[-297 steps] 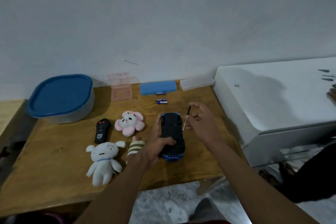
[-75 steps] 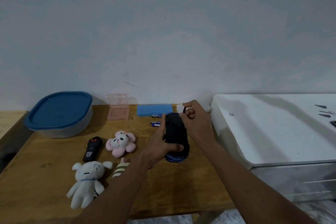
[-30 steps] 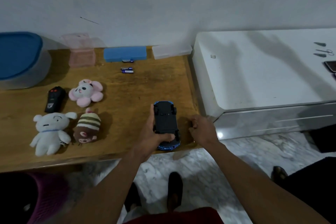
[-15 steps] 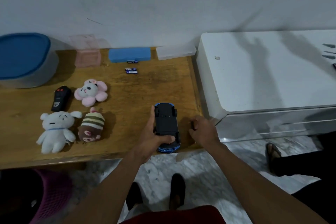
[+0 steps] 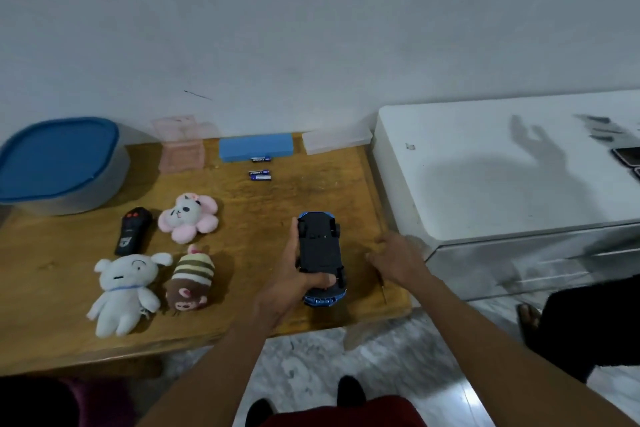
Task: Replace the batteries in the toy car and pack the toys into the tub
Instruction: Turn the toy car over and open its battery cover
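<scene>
The blue toy car [image 5: 320, 250] lies upside down near the table's front right, its black underside up. My left hand [image 5: 289, 282] grips it from the left, thumb across its near end. My right hand [image 5: 398, 258] hovers just right of the car, fingers spread and holding nothing; a thin screwdriver [image 5: 382, 282] lies on the wood under it. Loose batteries [image 5: 260, 176] lie at the back by a blue case [image 5: 256, 147]. The tub [image 5: 59, 166], closed by a blue lid, stands at the back left. A black remote [image 5: 132, 231], a pink flower plush [image 5: 188, 217], a white plush [image 5: 122, 291] and a striped plush [image 5: 191, 279] lie at left.
A pink clear box [image 5: 181, 149] and a clear flat case [image 5: 336, 140] stand against the wall. A white cabinet [image 5: 502, 163] butts the wooden table's [image 5: 249, 218] right edge, with small items at its far right. Another person's foot [image 5: 528, 319] is on the floor at right.
My right hand has opened and lifted off the table beside the car, leaving the screwdriver lying there. My left hand keeps its grip on the car. The view shifted slightly.
</scene>
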A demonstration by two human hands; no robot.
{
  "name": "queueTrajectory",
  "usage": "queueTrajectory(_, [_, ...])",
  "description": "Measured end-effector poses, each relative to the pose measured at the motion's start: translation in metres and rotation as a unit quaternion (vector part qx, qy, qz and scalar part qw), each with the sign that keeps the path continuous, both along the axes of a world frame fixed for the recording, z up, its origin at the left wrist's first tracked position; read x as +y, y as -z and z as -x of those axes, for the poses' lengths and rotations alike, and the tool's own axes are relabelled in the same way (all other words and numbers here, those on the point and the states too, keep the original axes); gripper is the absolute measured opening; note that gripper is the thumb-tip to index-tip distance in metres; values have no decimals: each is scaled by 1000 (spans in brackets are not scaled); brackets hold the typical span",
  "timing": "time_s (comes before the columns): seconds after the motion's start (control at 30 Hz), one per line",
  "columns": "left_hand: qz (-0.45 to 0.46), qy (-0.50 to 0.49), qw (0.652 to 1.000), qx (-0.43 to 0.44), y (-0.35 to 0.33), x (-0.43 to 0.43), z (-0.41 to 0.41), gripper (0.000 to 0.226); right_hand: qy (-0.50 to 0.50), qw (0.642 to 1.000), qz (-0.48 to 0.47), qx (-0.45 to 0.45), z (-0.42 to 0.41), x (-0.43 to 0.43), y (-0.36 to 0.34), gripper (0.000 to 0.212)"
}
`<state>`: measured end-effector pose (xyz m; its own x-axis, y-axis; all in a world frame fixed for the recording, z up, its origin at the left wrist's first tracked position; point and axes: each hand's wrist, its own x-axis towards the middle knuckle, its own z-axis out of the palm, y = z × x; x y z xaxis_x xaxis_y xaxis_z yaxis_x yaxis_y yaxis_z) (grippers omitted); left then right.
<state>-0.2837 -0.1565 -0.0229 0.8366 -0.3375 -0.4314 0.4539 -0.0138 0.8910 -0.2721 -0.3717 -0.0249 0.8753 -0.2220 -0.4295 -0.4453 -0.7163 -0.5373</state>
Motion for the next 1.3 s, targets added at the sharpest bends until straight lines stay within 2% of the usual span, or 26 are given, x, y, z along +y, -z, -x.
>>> queueTrajectory(0.13, [26,-8,999,-23,-7,3,-9,106,-33,999,-22,-36,-30,15,-34,35])
queueTrajectory(0.3, [42,-6,999,-15,-11,14,-20,125,-91,990,-75,-81,-46,46,-65,17])
queueTrajectory(0.47, [49,-18,998,-21,-13,23,-30,123,-167,979,-42,-113,-46,71,-62,34])
queueTrajectory(0.6, [36,-20,999,-22,-16,27,-38,125,-188,973,-5,-137,-51,82,-59,40])
queueTrajectory(0.87, [45,-4,998,-32,-8,30,-50,126,-219,968,33,-113,-60,90,-55,41])
queueTrajectory(1.03, [51,2,998,-38,-6,27,-50,120,-229,969,31,-90,-60,88,-55,44])
queueTrajectory(1.3, [32,6,999,-26,-5,23,-50,128,-207,973,-4,-103,-60,86,-57,40])
